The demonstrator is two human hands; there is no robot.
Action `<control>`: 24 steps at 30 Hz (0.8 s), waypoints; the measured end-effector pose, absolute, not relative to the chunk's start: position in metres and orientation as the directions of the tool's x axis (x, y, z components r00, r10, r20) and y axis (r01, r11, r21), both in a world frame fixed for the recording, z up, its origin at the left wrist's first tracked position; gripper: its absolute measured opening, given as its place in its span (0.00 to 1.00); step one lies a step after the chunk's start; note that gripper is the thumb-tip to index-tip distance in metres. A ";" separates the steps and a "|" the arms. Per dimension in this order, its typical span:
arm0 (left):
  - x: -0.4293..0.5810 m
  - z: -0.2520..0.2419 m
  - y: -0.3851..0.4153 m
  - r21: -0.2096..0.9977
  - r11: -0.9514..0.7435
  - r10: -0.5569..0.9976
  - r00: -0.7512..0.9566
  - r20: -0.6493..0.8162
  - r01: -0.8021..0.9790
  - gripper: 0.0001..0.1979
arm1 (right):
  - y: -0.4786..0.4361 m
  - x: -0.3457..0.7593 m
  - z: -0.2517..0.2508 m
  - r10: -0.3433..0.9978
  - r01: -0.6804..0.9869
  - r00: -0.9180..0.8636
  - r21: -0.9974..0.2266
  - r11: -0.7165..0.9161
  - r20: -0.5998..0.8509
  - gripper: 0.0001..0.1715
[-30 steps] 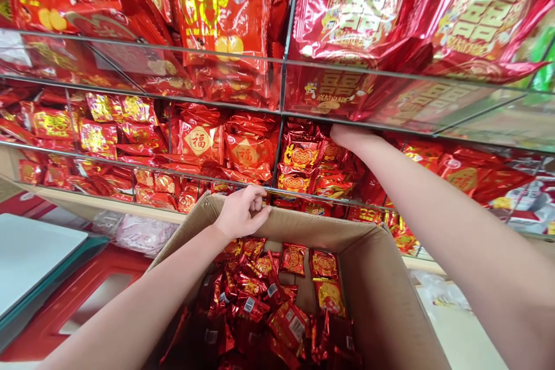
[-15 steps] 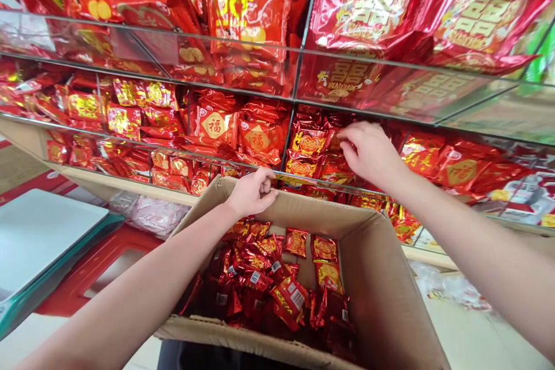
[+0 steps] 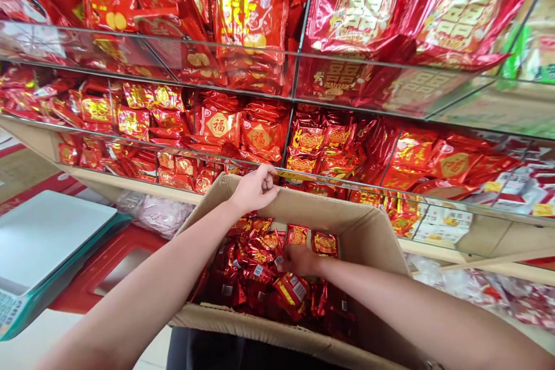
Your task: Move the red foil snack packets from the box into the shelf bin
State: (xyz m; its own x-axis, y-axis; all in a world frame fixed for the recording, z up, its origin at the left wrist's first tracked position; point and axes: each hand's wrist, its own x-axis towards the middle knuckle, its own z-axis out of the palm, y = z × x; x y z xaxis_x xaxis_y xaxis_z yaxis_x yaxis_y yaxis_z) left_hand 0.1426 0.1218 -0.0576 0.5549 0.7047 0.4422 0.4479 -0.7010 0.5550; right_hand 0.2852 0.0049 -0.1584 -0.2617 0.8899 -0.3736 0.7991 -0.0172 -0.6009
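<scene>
left hand (image 3: 255, 189) clamped on box (image 3: 329, 217) rim. right hand (image 3: 299, 259) in among red packets (image 3: 255, 283), can't tell if closed. picking step; next needs a clean pinch on 1.

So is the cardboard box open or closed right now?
Open. Nothing covers the cardboard box: red packets show inside, the right hand is in among them, the left hand grips its far rim.

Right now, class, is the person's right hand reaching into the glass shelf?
No, the right hand is down inside the cardboard box, resting on the red packets there.
</scene>
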 end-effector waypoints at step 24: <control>0.150 -0.014 0.090 1.000 -0.022 0.661 0.750 0.030 -0.020 0.18 | 0.019 0.331 -0.022 0.956 0.050 -0.022 -0.955 0.293 0.292 0.07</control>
State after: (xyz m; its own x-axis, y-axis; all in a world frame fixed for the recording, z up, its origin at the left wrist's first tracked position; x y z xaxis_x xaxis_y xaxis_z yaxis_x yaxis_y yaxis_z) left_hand 0.1500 0.0899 -0.0138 0.7495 0.6613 0.0296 -0.0200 -0.0221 0.9996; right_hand 0.3312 0.0186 -0.0215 -0.0217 0.9562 0.2920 0.0504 0.2927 -0.9549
